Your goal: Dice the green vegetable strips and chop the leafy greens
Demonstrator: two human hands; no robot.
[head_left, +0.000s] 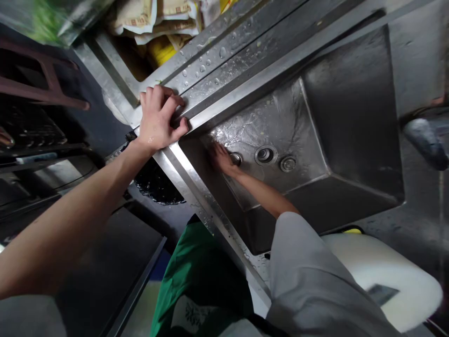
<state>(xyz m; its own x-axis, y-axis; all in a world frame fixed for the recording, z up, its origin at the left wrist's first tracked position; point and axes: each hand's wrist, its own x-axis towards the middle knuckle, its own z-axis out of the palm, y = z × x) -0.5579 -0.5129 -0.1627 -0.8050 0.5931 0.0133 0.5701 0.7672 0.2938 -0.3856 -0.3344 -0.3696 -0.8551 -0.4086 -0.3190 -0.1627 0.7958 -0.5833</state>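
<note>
My left hand [156, 118] is at the near left corner of a stainless steel sink. Its bent fingers and thumb grip the sink rim [210, 114]. Down in the wet sink basin [354, 112], my right hand [221, 158] lies with fingers stretched out against the metal at the left end, its fingertips slightly blurred. Beside that hand is a round metal fitting [236, 159], partly covered by it. A drain hole [265, 155] opens in the basin floor, and a round strainer [287, 163] lies to its right.
Packets [168, 18] fill a metal-framed compartment beyond the rim. Water drops dot the steel ledge [224, 61]. A black plastic bag [159, 182] hangs or stands below the left corner. At lower right is a large white roll [393, 276]; a pinkish stool [52, 86] stands at upper left.
</note>
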